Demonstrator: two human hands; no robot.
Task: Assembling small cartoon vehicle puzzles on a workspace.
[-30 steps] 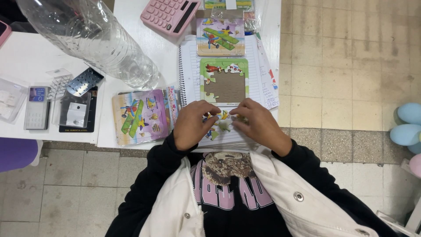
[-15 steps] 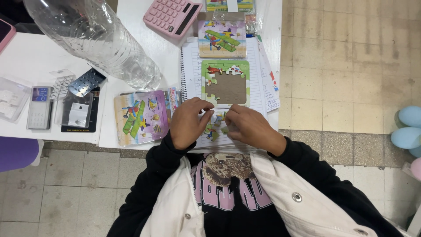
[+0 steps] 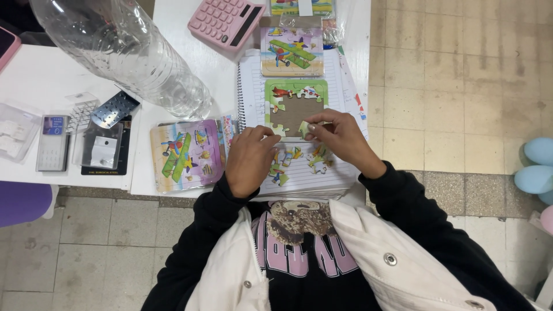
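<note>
Two hands work over the puzzle frame (image 3: 295,108): right hand (image 3: 340,141) pinches a puzzle piece (image 3: 306,129) at its near edge; left hand (image 3: 252,158), curled, steadies the notebook (image 3: 253,92). Align tabs before pressing gently.

We have bare notebook (image 3: 299,181) lines near our hands; the bottle (image 3: 124,52), calculator (image 3: 227,22) and finished puzzles (image 3: 187,154) crowd the left and far side.

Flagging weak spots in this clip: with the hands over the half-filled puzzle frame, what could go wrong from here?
1. The right hand pinches a puzzle piece at the puzzle frame; a loose grip could drop it.
2. Loose pieces lie on the spiral notebook near the desk edge; a wrist could sweep them off.
3. The big plastic bottle lies on its side and might roll.
</note>
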